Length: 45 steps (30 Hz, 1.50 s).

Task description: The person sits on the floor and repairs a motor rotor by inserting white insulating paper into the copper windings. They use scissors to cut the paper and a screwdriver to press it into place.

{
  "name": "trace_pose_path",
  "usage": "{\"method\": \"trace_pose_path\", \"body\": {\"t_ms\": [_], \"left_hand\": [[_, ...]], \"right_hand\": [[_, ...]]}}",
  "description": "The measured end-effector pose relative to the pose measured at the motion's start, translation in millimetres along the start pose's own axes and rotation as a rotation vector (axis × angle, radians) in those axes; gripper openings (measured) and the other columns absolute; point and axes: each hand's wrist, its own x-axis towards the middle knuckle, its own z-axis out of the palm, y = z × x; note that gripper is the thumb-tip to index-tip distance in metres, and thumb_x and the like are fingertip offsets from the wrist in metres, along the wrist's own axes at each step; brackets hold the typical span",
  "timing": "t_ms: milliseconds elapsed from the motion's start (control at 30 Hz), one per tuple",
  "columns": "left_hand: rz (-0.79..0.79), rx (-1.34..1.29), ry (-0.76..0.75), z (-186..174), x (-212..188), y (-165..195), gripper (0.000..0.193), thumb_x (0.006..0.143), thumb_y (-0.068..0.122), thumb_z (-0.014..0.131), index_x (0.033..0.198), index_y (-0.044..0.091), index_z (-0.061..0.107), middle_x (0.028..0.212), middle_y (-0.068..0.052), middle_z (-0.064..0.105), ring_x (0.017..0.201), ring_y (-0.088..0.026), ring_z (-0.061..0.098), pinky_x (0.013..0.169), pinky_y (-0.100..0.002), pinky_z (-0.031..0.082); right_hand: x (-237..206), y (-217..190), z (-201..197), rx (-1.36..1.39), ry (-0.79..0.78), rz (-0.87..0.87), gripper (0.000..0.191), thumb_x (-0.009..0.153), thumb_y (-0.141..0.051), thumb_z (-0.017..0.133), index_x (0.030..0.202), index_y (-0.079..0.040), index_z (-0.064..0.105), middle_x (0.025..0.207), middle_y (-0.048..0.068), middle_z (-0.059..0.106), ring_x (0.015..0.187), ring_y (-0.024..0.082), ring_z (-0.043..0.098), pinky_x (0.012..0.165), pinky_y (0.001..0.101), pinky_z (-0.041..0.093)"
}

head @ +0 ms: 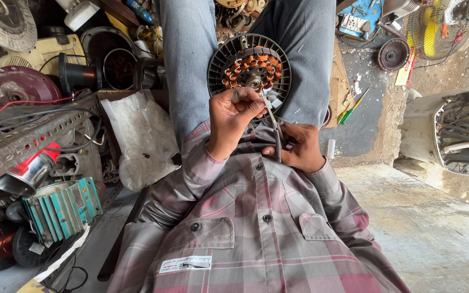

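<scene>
A round black fan motor (219,59) with orange copper windings (252,68) rests between my knees, which are in blue jeans. My left hand (232,114) is pinched shut at the motor's near edge, on what looks like a thin wire; the wire itself is too small to make out. My right hand (299,147) lies against my checked shirt and grips the handles of slim metal scissors (273,126). Their blades point up toward the motor, just beside my left fingers.
At my left lie a perforated metal angle bar (23,138), a teal finned motor housing (61,209), a red and silver cylinder (28,171), a copper coil (1,244) and a crumpled plastic bag (142,135). A white fan casing (451,133) and a yellow fan (435,30) stand at the right on concrete.
</scene>
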Motion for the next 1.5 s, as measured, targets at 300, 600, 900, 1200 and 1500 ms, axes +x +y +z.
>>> {"method": "trace_pose_path", "body": {"t_ms": [300,600,900,1200,1500], "left_hand": [[-0.021,0.026,-0.059,-7,5,4,0.006,0.093,-0.005,0.076,0.095,-0.002,0.071,0.087,-0.011,0.075,0.079,-0.015,0.075,0.072,-0.026,0.063],[-0.041,0.016,-0.056,-8,6,2,0.007,0.092,-0.004,0.076,0.095,-0.001,0.070,0.086,-0.010,0.075,0.078,-0.015,0.076,0.070,-0.026,0.064],[-0.099,-0.004,-0.083,-7,7,9,0.007,0.093,-0.004,0.077,0.094,-0.001,0.070,0.085,-0.010,0.074,0.077,-0.015,0.074,0.069,-0.025,0.062],[-0.139,0.025,-0.136,-12,6,2,0.006,0.092,-0.002,0.076,0.093,0.000,0.070,0.087,-0.011,0.076,0.076,-0.015,0.075,0.066,-0.026,0.062],[0.019,1.083,-0.135,-65,-6,2,0.014,0.085,0.005,0.083,0.095,0.002,0.073,0.090,-0.013,0.075,0.072,-0.022,0.076,0.063,-0.031,0.057]], "right_hand": [[3,0,-4,0.074,-0.059,0.003,0.049,0.075,-0.043,0.090,0.077,-0.002,0.065,0.056,0.003,0.043,0.048,0.013,0.041,0.048,0.0309,0.033],[3,-2,-5,0.038,-0.013,-0.037,0.049,0.077,-0.045,0.089,0.072,-0.004,0.062,0.053,0.002,0.043,0.046,0.011,0.042,0.047,0.0306,0.033],[3,-4,-2,0.006,-0.008,-0.019,0.049,0.076,-0.040,0.092,0.067,-0.004,0.060,0.051,0.003,0.041,0.045,0.013,0.039,0.047,0.0320,0.032],[-1,3,7,0.020,0.035,0.023,0.049,0.077,-0.036,0.093,0.064,-0.004,0.058,0.052,0.001,0.044,0.046,0.011,0.040,0.046,0.0307,0.031],[-7,54,-11,0.391,0.263,0.259,0.052,0.078,-0.043,0.091,0.086,0.001,0.065,0.068,-0.004,0.055,0.063,0.004,0.048,0.056,0.0236,0.032]]}}
